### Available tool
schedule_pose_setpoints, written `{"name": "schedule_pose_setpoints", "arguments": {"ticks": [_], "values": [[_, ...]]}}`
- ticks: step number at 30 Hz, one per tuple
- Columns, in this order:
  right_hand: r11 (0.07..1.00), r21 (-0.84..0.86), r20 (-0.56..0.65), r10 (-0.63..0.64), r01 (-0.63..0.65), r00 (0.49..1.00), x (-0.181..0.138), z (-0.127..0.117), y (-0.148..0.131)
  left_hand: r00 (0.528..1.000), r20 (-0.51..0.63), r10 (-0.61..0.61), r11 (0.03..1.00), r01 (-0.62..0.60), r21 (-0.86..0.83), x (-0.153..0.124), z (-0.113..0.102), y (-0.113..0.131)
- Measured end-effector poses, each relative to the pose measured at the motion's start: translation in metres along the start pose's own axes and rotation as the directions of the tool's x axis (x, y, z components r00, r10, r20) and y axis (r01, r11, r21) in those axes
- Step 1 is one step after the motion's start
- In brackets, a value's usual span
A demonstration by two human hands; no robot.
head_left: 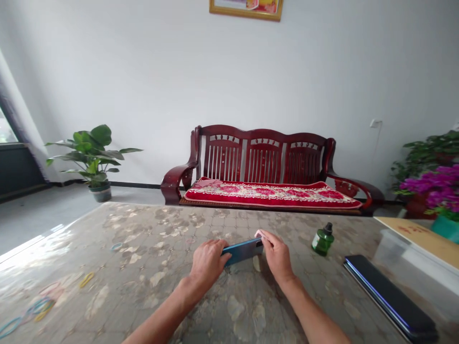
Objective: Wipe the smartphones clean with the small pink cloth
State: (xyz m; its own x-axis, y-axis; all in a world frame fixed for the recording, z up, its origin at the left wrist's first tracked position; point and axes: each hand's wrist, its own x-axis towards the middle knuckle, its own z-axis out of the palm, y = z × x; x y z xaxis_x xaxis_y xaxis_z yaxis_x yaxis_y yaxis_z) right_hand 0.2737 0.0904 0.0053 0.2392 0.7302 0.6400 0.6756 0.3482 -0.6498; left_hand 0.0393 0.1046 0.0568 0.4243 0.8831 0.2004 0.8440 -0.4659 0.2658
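Observation:
A blue smartphone (pixel 241 253) is held sideways above the patterned table, its back with a dark camera patch turned toward me. Around its left end my left hand (pixel 208 260) is closed, thumb on the near face. At the other end my right hand (pixel 275 253) pinches the upper corner, beside the camera patch. Something small and pale shows at the right fingertips; I cannot make out what it is. The phone's far side is hidden from me.
A green bottle (pixel 323 240) with a black cap stands right of my hands. Nearer lies a dark phone-like slab (pixel 389 294), beside a clear plastic box (pixel 409 258). Several colored bands (pixel 39 308) lie at left. A wooden bench (pixel 265 157) stands beyond the table (pixel 161 286).

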Motion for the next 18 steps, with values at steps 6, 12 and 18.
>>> {"name": "schedule_pose_setpoints", "arguments": {"ticks": [6, 12, 18], "values": [[0.96, 0.165, 0.038, 0.222, -0.225, 0.974, -0.007, 0.011, 0.013, 0.994, 0.099, 0.054, 0.992, -0.065, 0.11, 0.009, -0.008, 0.021], [0.927, 0.219, 0.052, 0.299, -0.303, 0.953, -0.009, 0.016, 0.02, 0.992, 0.127, 0.014, 0.994, -0.028, 0.106, 0.025, -0.001, 0.042], [0.943, 0.181, 0.025, 0.281, -0.281, 0.959, -0.003, 0.011, 0.008, 0.996, 0.09, -0.004, 0.996, -0.004, 0.085, 0.035, 0.007, 0.052]]}}
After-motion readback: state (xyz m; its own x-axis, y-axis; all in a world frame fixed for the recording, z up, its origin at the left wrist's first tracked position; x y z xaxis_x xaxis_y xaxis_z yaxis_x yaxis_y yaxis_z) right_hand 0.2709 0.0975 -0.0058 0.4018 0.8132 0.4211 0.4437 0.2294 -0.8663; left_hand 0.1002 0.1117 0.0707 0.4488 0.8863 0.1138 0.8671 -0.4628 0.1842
